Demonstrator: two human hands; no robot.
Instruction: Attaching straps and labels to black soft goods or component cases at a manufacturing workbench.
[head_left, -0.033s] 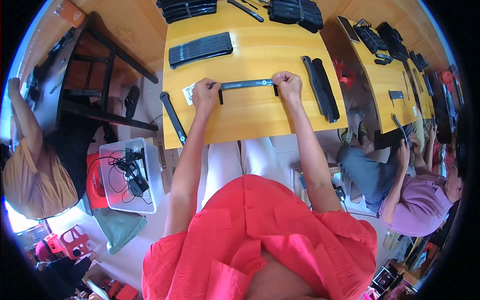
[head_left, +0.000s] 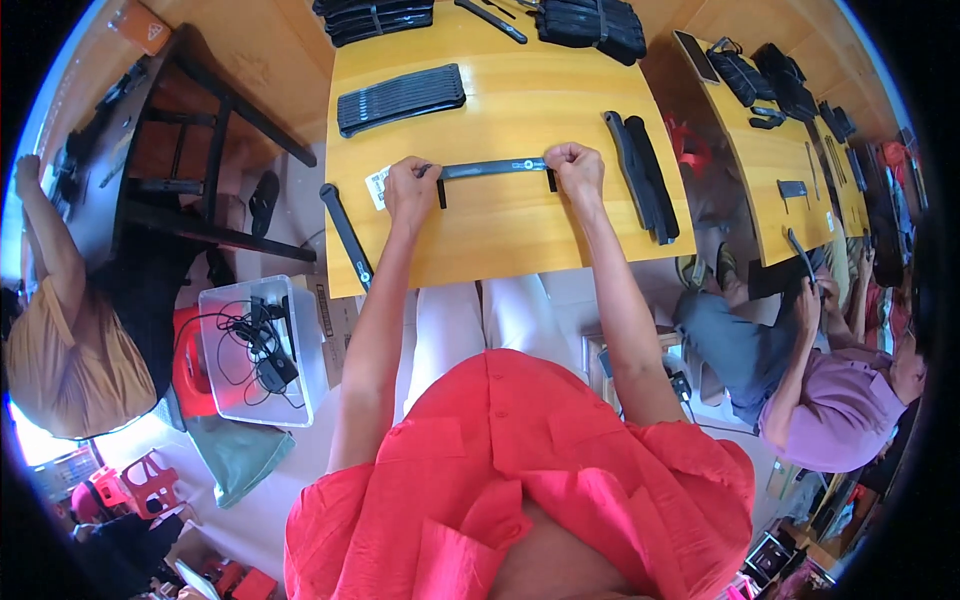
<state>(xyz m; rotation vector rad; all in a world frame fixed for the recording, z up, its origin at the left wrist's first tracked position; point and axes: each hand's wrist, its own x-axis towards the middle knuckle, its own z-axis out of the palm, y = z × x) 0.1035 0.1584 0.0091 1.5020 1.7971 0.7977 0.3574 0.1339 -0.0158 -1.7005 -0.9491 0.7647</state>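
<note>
Between my two hands a flat black strap [head_left: 490, 169] with a small green-and-white mark stretches across above the yellow table. The fingers of my left hand [head_left: 410, 190] pinch its left end. My right hand [head_left: 577, 168] grips the other end, with thumb and fingertips pressed together. Two short black prongs [head_left: 442, 196] point toward me below the strap, one beside each hand; how they join it is hidden. A white label sheet [head_left: 378, 186] lies partly behind my left hand. Left of my left forearm, a similar black strap [head_left: 347, 238] lies on the table's edge.
On the table [head_left: 480, 250] sit a row of black straps [head_left: 402, 98], long black pieces [head_left: 642, 180] at the right, and bundled black straps [head_left: 590, 28] at the back. A clear bin [head_left: 262, 350] of cables stands lower left. A co-worker [head_left: 825, 400] sits at right, another person [head_left: 80, 350] at left.
</note>
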